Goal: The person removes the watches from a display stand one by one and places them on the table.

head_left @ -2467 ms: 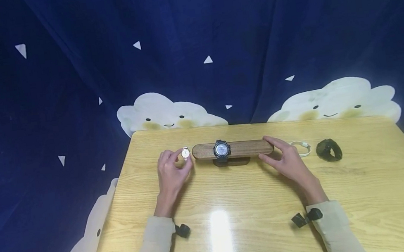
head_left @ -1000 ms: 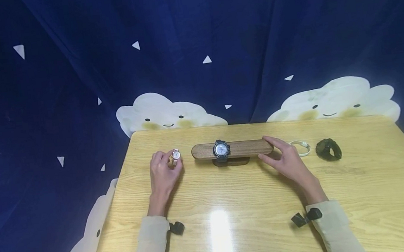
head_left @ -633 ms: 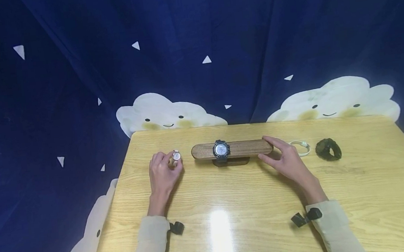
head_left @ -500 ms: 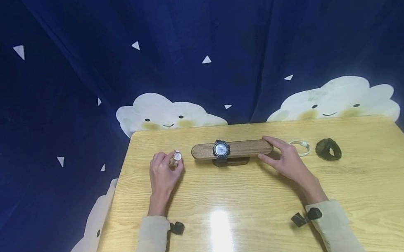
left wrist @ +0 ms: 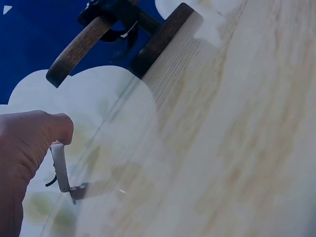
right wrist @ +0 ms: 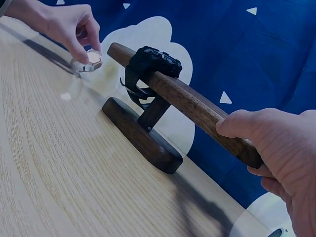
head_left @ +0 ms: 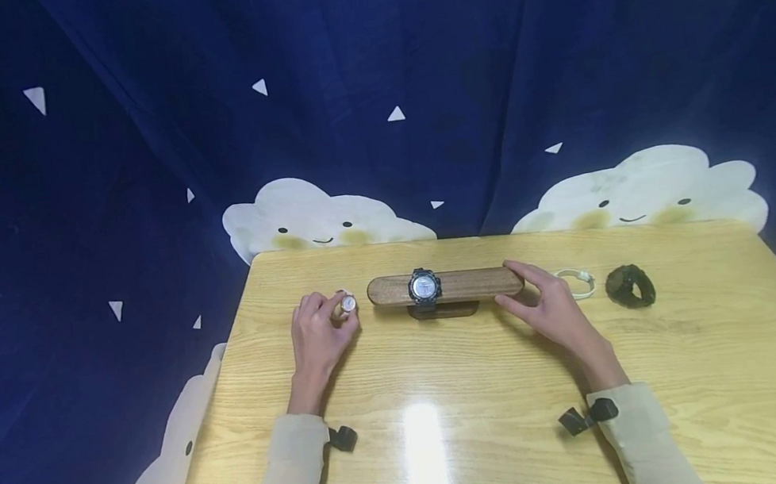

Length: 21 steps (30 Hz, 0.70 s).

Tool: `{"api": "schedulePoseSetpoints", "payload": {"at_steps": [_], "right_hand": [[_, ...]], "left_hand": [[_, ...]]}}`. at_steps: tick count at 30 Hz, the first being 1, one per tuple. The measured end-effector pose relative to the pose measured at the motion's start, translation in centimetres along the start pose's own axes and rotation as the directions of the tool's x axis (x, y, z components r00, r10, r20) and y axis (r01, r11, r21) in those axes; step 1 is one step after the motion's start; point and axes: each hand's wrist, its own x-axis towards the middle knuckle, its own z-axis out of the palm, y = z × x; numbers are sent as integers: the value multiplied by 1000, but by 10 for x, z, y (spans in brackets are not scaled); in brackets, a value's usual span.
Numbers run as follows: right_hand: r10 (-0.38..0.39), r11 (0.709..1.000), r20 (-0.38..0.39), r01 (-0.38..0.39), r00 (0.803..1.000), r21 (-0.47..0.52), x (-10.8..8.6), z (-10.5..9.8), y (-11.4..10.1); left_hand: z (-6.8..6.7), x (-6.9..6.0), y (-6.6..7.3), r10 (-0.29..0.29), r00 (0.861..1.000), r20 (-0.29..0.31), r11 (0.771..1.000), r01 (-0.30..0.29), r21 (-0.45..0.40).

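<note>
My left hand (head_left: 315,334) pinches a small wristwatch (head_left: 348,303) with a round pale face, just left of a wooden watch stand (head_left: 479,283). Part of its light strap (left wrist: 60,168) hangs below the thumb in the left wrist view. The stand has a long rounded bar on a post and an oval base (right wrist: 143,138). Strapped around the bar, left of its middle, is a bulky black watch (head_left: 424,286). At the bar's right end my right hand (head_left: 555,309) grips it between thumb and fingers; the fingers behind the bar are partly hidden in the right wrist view.
Right of my right hand a white looped band (head_left: 583,293) lies on the wooden table (head_left: 511,436), partly behind the hand. Further right sits a dark watch (head_left: 629,286) with its strap looped. A blue curtain (head_left: 339,64) with cloud prints hangs behind the table.
My left hand drew the small watch left, away from the bar's end, then came slightly back right. The watch has turned a little in the fingers. The right hand and stand stayed still.
</note>
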Motion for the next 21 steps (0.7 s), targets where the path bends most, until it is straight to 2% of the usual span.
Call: {"api": "schedulePoseSetpoints", "payload": {"at_steps": [7, 14, 21], "right_hand": [[4, 1000, 2, -4, 1000, 4, 0, 0, 0], [0, 1000, -3, 0, 1000, 0, 0, -1, -2], [-9, 1000, -13, 9, 1000, -9, 1, -1, -4]], "left_hand": [[1, 0, 0, 28, 1000, 0, 999, -28, 34], [-1, 0, -1, 13, 999, 49, 997, -16, 75], [-1, 1, -4, 25, 999, 45, 994, -30, 108]]}}
